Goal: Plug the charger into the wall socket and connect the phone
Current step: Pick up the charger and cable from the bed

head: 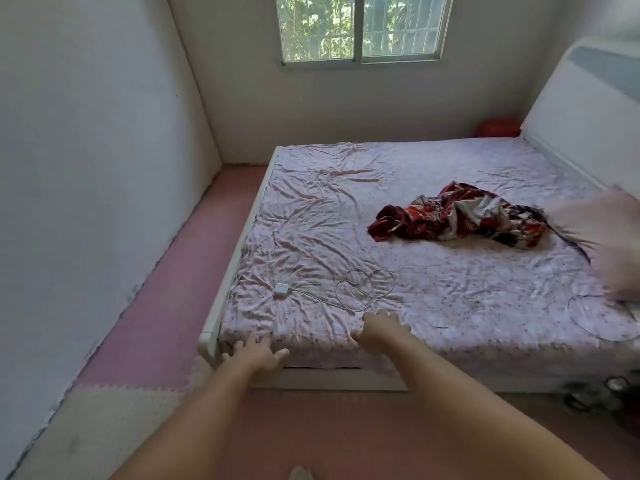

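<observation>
Charger (281, 289): small white block lying flat on the bed (450, 306), near the bed's left edge, toward the foot end. Its white cable (363, 289) runs right from the block and lies in loose loops on the sheet, just ahead of my right hand. No phone or wall socket that I can make out from this view.

Right hand (381, 329): palm down over the foot edge of the bed, fingers (393, 317) spread apart, holding nothing. Tips sit just short of the nearest cable loop; can't tell whether they touch it.

Left hand (258, 353): palm down at the bed's front left corner, fingers spread, holding nothing, near the white bed frame (221, 306). Well apart from the charger block.

Further out: crumpled red and white cloth (460, 216) mid-bed, right of centre. Second thin wire (588, 320) loops on the sheet at far right, beside a blurred pale shape I can't identify. White headboard (581, 126) on the right, barred window (362, 27) in the far wall, pink foam floor mats (166, 306) along the left side.
</observation>
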Action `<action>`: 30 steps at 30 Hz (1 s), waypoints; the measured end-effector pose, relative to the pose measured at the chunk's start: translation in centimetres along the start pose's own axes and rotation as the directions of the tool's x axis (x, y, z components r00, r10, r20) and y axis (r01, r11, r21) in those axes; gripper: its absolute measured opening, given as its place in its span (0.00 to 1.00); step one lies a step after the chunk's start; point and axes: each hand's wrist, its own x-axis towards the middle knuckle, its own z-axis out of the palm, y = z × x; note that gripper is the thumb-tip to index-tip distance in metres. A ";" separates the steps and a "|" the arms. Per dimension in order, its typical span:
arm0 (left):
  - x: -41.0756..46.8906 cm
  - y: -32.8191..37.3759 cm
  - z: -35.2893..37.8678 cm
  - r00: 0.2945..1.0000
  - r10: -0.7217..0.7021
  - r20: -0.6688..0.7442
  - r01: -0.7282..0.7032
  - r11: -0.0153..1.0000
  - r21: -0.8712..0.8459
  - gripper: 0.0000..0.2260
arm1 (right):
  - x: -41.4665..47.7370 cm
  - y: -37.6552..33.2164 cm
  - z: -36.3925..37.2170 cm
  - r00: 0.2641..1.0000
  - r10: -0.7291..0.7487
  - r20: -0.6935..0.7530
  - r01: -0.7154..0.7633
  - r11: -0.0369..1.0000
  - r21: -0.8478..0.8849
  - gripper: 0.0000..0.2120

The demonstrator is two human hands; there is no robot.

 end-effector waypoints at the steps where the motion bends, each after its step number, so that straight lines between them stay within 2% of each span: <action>1: 0.9 -0.1 -0.3 1.000 0.010 0.002 -0.010 1.000 0.009 0.34 | 0.6 -0.3 -0.1 1.000 0.009 0.009 -0.009 1.000 -0.008 0.28; 8: 8.2 -1.1 -5.0 0.997 0.061 0.044 -0.062 0.997 0.034 0.32 | 6.6 -3.4 -1.5 0.995 0.062 0.078 -0.056 0.996 -0.072 0.27; 11: 10.7 -2.0 -7.1 0.997 0.065 0.036 -0.066 0.998 0.024 0.31 | 8.9 -5.6 -2.5 0.994 0.086 0.073 -0.082 0.995 -0.064 0.29; 15: 13.7 -3.2 -9.8 0.994 0.083 0.069 -0.085 0.996 0.028 0.32 | 11.1 -8.3 -3.7 0.994 0.100 0.054 -0.098 0.995 -0.028 0.26; 24: 18.5 -3.5 -11.9 0.986 0.109 0.124 -0.114 0.993 0.034 0.32 | 15.5 -10.6 -5.9 0.990 0.129 0.064 -0.125 0.990 -0.073 0.27; 30: 21.6 -2.2 -13.3 0.990 0.076 0.121 -0.082 0.996 0.047 0.33 | 19.8 -10.0 -7.3 0.991 0.094 0.090 -0.085 0.991 -0.101 0.19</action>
